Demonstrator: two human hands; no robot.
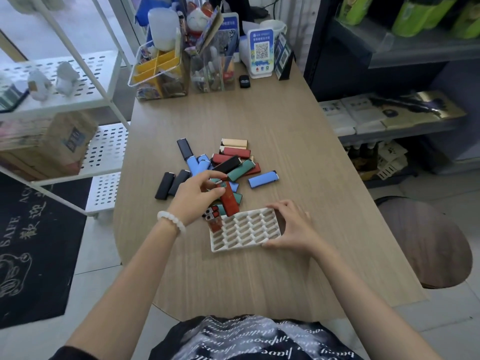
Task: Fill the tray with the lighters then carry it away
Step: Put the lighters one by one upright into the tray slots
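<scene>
A white slotted tray (244,231) lies on the wooden table (285,131) in front of me. Two red lighters (212,219) stand upright in slots at its far left corner. My left hand (197,196) pinches a red lighter (230,200) just above that corner, the lighter tilted. My right hand (291,224) grips the tray's right end, thumb at the near edge and fingers at the far edge. A pile of loose lighters (223,165) in blue, black, red, teal and tan lies beyond the tray.
Clear organizers (161,71) with small goods, a QR-code stand (261,53) and a small black object (244,81) sit at the table's far end. A white perforated rack (78,81) stands left, dark shelves (389,113) right, a round stool (426,242) at near right.
</scene>
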